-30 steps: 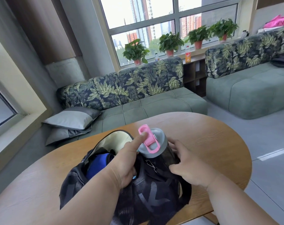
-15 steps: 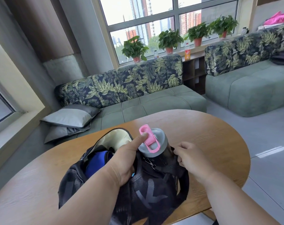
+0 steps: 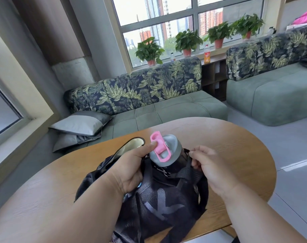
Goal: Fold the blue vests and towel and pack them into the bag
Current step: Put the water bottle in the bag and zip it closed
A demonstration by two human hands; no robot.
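Note:
A black mesh bag (image 3: 159, 204) lies on the round wooden table (image 3: 237, 146) in front of me. A dark bottle with a grey lid and pink flip cap (image 3: 164, 149) stands upright in the bag's right side. My left hand (image 3: 131, 169) grips the bag's edge beside the bottle, its thumb touching the pink cap. My right hand (image 3: 210, 165) pinches the bag's black rim on the bottle's right. The bag's flap (image 3: 131, 146) is open at the far left, showing a pale lining. Only a sliver of blue fabric (image 3: 139, 185) shows under my left hand.
A green sofa (image 3: 166, 109) with a leaf-print back stands beyond the table, with grey cushions (image 3: 79, 125) at its left end. A second sofa (image 3: 272, 99) is at the right. Potted plants (image 3: 187, 41) line the window sill. Grey tiled floor lies to the right.
My right hand has moved from the bottle's side to the bag's rim and pinched it. The blue fabric seen earlier in the bag's opening is now mostly covered by my left hand.

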